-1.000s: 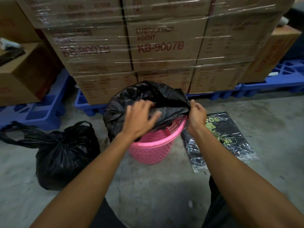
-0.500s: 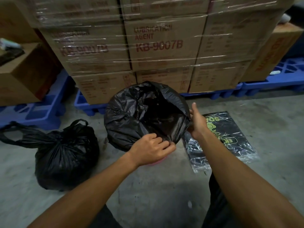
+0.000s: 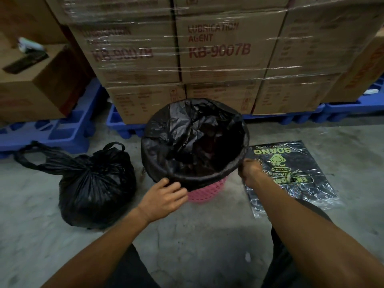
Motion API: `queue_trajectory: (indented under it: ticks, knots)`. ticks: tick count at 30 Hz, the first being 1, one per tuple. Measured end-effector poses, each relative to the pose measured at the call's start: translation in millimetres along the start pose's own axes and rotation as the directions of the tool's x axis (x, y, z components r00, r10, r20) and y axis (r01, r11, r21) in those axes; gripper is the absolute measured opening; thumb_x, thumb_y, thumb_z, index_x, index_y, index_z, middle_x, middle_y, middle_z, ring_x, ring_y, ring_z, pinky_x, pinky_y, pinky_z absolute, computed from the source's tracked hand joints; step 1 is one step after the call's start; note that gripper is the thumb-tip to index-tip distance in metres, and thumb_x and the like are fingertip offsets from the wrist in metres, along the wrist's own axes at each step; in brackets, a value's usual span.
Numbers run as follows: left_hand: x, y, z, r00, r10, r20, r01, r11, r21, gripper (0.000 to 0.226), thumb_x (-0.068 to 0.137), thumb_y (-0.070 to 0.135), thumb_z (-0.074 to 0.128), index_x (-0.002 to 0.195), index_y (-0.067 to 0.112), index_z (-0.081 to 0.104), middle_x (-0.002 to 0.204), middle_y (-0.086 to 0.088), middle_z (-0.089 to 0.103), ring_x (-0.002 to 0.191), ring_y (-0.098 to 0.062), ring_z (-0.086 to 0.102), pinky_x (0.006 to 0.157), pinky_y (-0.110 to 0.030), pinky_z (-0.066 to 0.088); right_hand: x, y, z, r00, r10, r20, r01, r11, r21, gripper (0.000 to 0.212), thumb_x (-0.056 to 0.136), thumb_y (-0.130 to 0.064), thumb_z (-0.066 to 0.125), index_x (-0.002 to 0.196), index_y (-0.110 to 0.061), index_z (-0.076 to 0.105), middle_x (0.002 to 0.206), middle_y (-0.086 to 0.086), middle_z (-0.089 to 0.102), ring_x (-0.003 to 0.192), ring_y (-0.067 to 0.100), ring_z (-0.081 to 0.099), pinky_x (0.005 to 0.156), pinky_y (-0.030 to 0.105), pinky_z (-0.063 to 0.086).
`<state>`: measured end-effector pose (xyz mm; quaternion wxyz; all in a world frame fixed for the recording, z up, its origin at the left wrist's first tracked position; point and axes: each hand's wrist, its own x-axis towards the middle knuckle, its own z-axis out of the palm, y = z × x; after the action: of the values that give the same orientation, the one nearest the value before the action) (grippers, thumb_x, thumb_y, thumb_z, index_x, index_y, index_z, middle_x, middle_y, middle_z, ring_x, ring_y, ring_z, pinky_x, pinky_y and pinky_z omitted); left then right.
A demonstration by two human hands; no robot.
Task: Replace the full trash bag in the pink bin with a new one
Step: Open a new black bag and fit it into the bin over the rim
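Nearest, the left hand point(image 3: 164, 199) lays loosely bent fingers on the folded-over edge of the new black bag point(image 3: 187, 132) at the near side of the pink bin point(image 3: 205, 192); whether it pinches the plastic I cannot tell. The right hand point(image 3: 249, 170), blurred, is curled on that edge at the bin's right side. Between the hands the bag lines the bin, a tied full bag point(image 3: 95, 188) sits left of the left hand, a pack of bags point(image 3: 291, 169) lies under the right, and wrapped cartons point(image 3: 218, 48) stand beyond on blue pallets point(image 3: 62, 134).

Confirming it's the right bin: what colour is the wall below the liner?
Pink lattice; the bin shows best in the head view.
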<state>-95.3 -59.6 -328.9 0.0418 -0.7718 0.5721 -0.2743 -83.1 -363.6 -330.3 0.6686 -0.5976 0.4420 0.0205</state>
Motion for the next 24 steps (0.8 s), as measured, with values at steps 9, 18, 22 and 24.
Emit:
queue_trajectory:
  ticks: [9, 18, 22, 24]
  knots:
    - [-20.3, -49.9, 3.4, 0.555, -0.577, 0.599, 0.832, 0.405, -0.38, 0.021, 0.076, 0.009, 0.053, 0.063, 0.02, 0.066, 0.073, 0.004, 0.07, 0.073, -0.017, 0.067, 0.072, -0.028, 0.048, -19.9, -45.1, 15.3, 0.973, -0.216, 0.082, 0.19, 0.951, 0.243, 0.066, 0.08, -0.073, 0.048, 0.116, -0.022, 0.068, 0.113, 0.002, 0.072, 0.101, 0.022, 0.068, 0.09, 0.04, 0.054]
    - [14.5, -120.3, -20.3, -0.312, -0.832, 0.459, 0.71, -0.525, -0.47, 0.029, 0.097, 0.035, 0.041, 0.109, 0.018, 0.061, 0.108, -0.003, 0.063, 0.1, -0.026, 0.057, 0.093, -0.042, 0.047, 25.3, -53.5, 19.2, 0.963, -0.252, 0.095, 0.269, 0.907, -0.324, 0.038, 0.074, -0.028, 0.057, 0.112, -0.027, 0.055, 0.111, 0.01, 0.066, 0.099, 0.032, 0.063, 0.091, 0.048, 0.055]
    - [54.6, -125.2, -38.1, -0.031, -0.777, 0.629, 0.755, -0.431, -0.495, 0.05, 0.098, 0.054, 0.03, 0.133, 0.024, 0.052, 0.134, 0.001, 0.056, 0.121, -0.023, 0.053, 0.109, -0.044, 0.039, -19.9, -70.9, 1.3, 0.939, -0.275, 0.207, 0.337, 0.859, -0.385, 0.022, 0.083, -0.014, 0.059, 0.106, -0.017, 0.06, 0.096, 0.011, 0.067, 0.086, 0.029, 0.063, 0.077, 0.036, 0.055]
    - [60.2, -113.8, -38.1, 0.044, -0.625, 0.779, 0.69, -0.545, -0.476, 0.055, 0.098, 0.058, 0.029, 0.134, 0.026, 0.055, 0.138, -0.001, 0.057, 0.125, -0.023, 0.053, 0.11, -0.043, 0.039, -34.2, -76.0, -9.3, 0.938, -0.225, 0.265, 0.318, 0.863, -0.392, 0.03, 0.086, 0.004, 0.048, 0.109, -0.012, 0.06, 0.088, 0.016, 0.063, 0.078, 0.028, 0.058, 0.062, 0.03, 0.046]
